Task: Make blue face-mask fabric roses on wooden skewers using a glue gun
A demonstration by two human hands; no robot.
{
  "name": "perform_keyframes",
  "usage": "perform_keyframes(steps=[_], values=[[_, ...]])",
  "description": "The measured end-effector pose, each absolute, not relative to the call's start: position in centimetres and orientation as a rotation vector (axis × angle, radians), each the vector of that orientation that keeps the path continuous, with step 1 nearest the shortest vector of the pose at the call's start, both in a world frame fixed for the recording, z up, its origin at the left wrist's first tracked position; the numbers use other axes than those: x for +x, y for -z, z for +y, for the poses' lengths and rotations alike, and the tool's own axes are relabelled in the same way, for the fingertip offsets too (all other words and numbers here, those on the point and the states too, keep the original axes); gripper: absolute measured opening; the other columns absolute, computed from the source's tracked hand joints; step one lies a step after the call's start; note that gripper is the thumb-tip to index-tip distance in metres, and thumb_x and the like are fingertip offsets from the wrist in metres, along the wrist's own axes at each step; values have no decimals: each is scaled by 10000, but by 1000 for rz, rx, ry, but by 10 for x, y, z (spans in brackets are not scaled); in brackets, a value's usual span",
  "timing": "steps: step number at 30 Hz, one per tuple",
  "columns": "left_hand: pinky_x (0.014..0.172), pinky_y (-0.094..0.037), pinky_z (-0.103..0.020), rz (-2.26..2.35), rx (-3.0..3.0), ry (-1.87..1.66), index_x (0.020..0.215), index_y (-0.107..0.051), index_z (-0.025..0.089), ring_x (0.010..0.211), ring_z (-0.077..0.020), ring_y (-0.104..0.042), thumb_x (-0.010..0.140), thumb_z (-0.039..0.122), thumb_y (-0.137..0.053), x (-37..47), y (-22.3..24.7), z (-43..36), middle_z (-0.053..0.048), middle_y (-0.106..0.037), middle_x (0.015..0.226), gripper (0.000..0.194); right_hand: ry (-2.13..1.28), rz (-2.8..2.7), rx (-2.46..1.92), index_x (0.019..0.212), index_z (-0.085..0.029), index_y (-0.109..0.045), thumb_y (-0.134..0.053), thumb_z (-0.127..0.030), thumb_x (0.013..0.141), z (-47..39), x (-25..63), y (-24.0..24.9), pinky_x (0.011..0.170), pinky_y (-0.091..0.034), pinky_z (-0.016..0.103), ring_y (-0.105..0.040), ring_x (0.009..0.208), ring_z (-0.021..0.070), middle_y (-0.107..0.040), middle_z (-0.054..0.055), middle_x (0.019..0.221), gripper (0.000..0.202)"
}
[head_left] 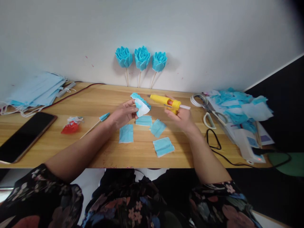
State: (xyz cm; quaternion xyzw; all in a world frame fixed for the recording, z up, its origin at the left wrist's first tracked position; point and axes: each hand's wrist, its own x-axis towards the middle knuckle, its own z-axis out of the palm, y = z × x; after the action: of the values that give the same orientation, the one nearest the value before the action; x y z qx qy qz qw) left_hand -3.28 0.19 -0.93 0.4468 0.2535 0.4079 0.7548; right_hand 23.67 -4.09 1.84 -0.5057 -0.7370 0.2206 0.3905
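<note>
My left hand [124, 114] pinches a small piece of blue and white mask fabric [142, 108] between thumb and fingers, its white side showing. Behind it lies a ruffled blue strip [143, 101], partly hidden. In my right hand [180, 117] is a yellow hot glue gun [161, 99], its nozzle pointing left toward the fabric but apart from it. A clear glue stick [185, 107] sticks out of its back end. Several blue fabric squares [163, 146] lie on the table below my hands. Beside my left forearm rests a thin stick with a blue tip [104, 117].
Three blue fabric roses [142, 58] on sticks lean against the wall. At left are stacked face masks [38, 90], a phone [26, 134] and a red-and-clear wrapper [71, 125]. Scissors [210, 115], fabric scraps [239, 106], a white power strip [249, 147] and a black cable [228, 160] lie right.
</note>
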Motion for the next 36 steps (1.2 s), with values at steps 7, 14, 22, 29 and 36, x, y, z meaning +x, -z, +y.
perform_keyframes(steps=[7,14,22,29,36], values=[[583,-484,-244,570,1014,-971,986,-648,195,644,-115,-604,716,228,-829,-31,8,1,2,-677,786,327,-645,-1257,-1201,1071,-253,-644,-577,-583,914,-26,252,-19,551,-498,255,-633,726,146,-753,62,1044,371],[563,-482,-242,602,1060,-1026,985,-633,200,597,-115,-598,715,227,-828,-33,9,5,14,-672,724,335,-1037,-689,-1163,908,-221,-642,-662,-570,882,-7,281,-7,438,-448,181,-578,587,73,-702,9,840,350],[566,-468,-243,648,1128,-1092,975,-623,209,593,-115,-597,715,241,-806,-33,10,10,18,-673,721,319,-1077,-759,-1397,847,-207,-617,-740,-483,838,-2,291,8,372,-379,180,-544,483,76,-624,-28,622,302],[572,-459,-253,625,1155,-1103,1009,-626,224,589,-120,-586,740,262,-805,-34,12,11,23,-653,709,326,-955,-956,-1585,788,-189,-634,-712,-574,809,0,295,14,461,-384,181,-536,523,82,-643,-6,627,393],[575,-461,-247,641,1131,-1117,1002,-612,203,589,-109,-576,704,238,-803,-33,8,10,20,-659,732,356,-502,-1271,-1910,685,-170,-626,-530,-468,946,2,312,21,613,-423,247,-606,655,147,-698,57,723,408]])
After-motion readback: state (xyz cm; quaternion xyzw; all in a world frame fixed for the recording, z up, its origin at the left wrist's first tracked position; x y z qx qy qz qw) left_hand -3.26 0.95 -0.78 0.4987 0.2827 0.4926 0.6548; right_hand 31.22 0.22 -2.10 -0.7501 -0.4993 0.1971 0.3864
